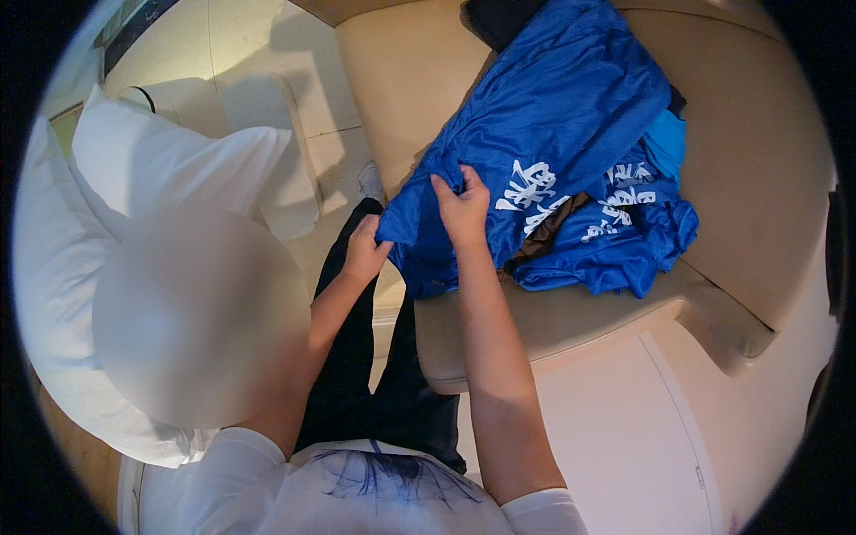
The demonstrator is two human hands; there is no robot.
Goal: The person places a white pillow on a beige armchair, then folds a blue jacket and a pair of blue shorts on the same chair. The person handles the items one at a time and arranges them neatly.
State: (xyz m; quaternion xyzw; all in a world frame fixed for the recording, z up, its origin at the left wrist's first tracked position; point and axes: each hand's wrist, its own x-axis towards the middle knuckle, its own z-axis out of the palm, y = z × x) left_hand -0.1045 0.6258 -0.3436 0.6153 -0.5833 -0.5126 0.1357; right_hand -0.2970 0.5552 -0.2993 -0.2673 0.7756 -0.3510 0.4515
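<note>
A blue fabric garment (555, 93) with white printed writing lies across the tan seat, its near left end gathered towards me. My left hand (366, 249) grips a corner of the blue cloth at its left edge. Thumb and forefinger of my right hand (466, 200) pinch a fold of the same cloth a little further right. Beside it on the seat lies a crumpled second blue piece (602, 247), also bearing white writing. Dark brown fabric (552, 234) shows between the two, and a light blue piece (667, 144) pokes out at the right.
The tan padded seat (388, 60) curves round to a backrest (742, 167) on the right. Black fabric (498, 20) sits at the top under the garment. White pillows (167, 147) are at the left, and a white cabinet (622, 428) stands below the seat. A blurred round patch hides part of the left side.
</note>
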